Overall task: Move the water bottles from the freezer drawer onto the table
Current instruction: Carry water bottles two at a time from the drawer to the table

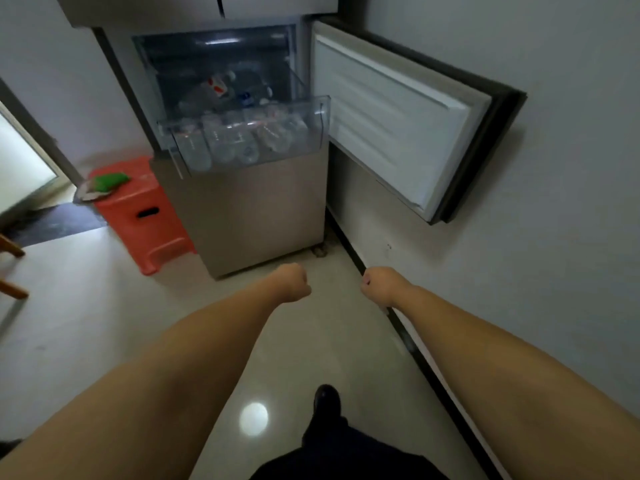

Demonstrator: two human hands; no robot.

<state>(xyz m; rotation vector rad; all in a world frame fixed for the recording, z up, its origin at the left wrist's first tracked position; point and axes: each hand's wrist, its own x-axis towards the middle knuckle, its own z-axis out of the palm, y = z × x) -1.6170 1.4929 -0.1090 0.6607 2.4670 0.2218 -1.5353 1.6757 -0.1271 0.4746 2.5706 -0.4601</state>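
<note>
A clear plastic freezer drawer (320,121) stands pulled out of the fridge, ahead and above my hands. Several clear water bottles (239,140) lie packed inside it, and more bottles, one with a red and white label (219,85), lie deeper in the compartment. My left hand (293,283) is a closed fist, held out low in front of the fridge's lower panel. My right hand (377,284) is also fisted, a short way to its right, near the wall's dark skirting. Both hands hold nothing and are well below the drawer. No table is in view.
The freezer door (401,116) hangs open to the right, against the wall. A red plastic stool (145,216) with a green item on it stands left of the fridge. A wooden chair leg (10,268) shows at the left edge. My dark shoe (325,400) is on the tiled floor.
</note>
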